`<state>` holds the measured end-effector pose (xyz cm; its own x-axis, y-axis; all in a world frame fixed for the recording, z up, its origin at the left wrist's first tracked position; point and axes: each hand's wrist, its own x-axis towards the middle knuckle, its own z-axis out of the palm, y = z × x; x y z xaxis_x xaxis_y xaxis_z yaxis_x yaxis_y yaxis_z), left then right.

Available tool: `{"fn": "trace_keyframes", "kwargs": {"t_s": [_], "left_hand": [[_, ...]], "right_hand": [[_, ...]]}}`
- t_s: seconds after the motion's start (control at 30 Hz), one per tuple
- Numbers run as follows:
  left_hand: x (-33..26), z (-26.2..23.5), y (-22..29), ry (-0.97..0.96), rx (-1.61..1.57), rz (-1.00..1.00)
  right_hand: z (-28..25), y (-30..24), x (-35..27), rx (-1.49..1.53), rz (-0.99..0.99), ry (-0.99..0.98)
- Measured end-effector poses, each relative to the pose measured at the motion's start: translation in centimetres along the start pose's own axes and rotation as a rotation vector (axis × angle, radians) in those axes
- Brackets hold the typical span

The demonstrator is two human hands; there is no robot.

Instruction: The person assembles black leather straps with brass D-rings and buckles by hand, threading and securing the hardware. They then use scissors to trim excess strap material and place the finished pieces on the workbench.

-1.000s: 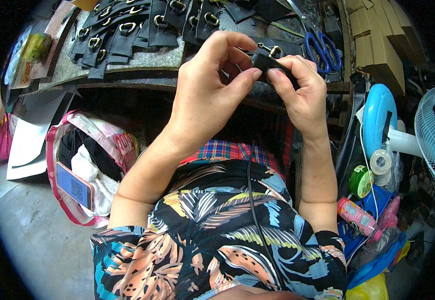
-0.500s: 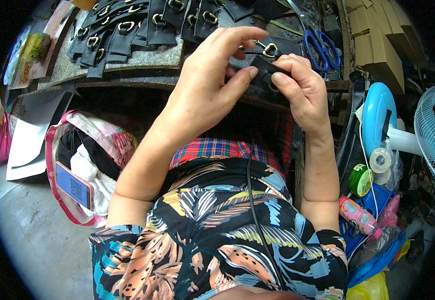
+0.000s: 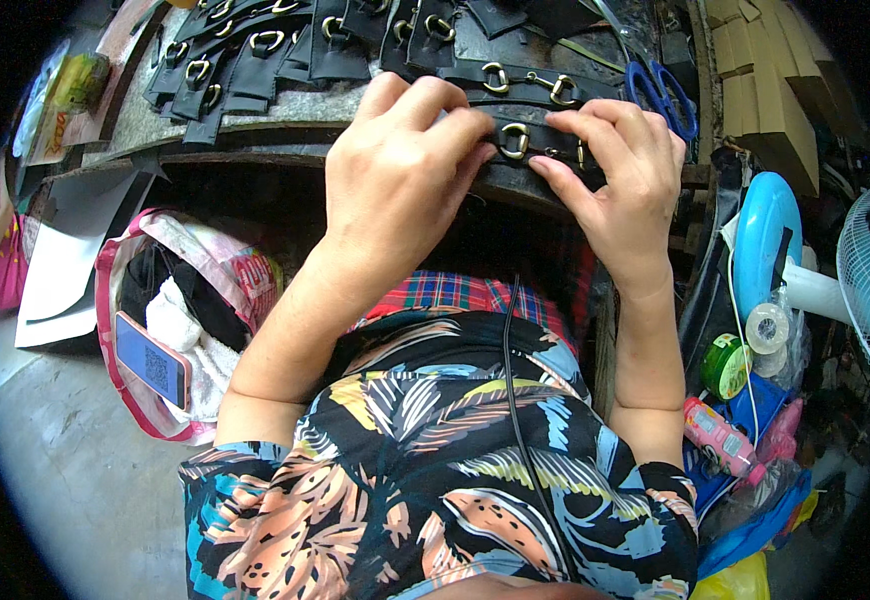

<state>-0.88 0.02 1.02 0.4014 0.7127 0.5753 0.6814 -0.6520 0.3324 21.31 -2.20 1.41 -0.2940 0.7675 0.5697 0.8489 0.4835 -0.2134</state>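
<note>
A black leather-look strap [image 3: 503, 127] with a gold ring and a small metal bar lies between my hands at the bench's near edge. My left hand [image 3: 400, 165] is closed on its left end, covering that part. Across the strap's right portion, my right hand [image 3: 615, 170] has its thumb at the near edge and its index finger at the far edge, with the metal bar [image 3: 558, 152] showing between them. Just beyond lies another black strap [image 3: 520, 82] with similar gold fittings.
Several black strap pieces [image 3: 265, 75] with gold rings cover the bench's left side. Blue-handled scissors [image 3: 660, 100] lie at the right, near cardboard boxes [image 3: 770, 120]. A white fan [image 3: 860, 280] stands far right. At lower left, a bag holds a phone [image 3: 153, 362].
The strap has been lowered to the bench edge and turned so its gold fittings show. My left hand has closed on its left end; my right thumb and index finger have spread wider.
</note>
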Motion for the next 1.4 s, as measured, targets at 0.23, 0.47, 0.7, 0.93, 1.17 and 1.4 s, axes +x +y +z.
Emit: {"fn": "trace_keyframes", "kwargs": {"t_s": [0.23, 0.47, 0.7, 0.93, 1.17, 1.4], "left_hand": [[-0.2, 0.4, 0.1, -0.022, 0.017, 0.012], [0.2, 0.1, 0.3, -0.061, 0.037, 0.043], [1.5, 0.5, 1.5, -0.005, -0.028, 0.179], [2.0, 3.4, 2.6, -0.065, -0.189, 0.2], [1.9, 3.2, 2.2, -0.108, -0.248, 0.122], [3.1, 3.1, 2.8, -0.05, -0.231, 0.172]], "right_hand": [[-0.4, 0.2, -0.3, 0.09, -0.026, -0.069], [-1.5, 1.6, -1.0, 0.143, 0.092, 0.014], [-4.1, 2.3, -3.0, 0.091, 0.218, 0.041], [-3.5, 1.8, -4.1, 0.061, 0.247, 0.032], [-3.2, 2.6, -4.3, 0.304, 0.458, -0.032], [-3.4, 2.2, -3.6, 0.265, 0.535, -0.079]]}}
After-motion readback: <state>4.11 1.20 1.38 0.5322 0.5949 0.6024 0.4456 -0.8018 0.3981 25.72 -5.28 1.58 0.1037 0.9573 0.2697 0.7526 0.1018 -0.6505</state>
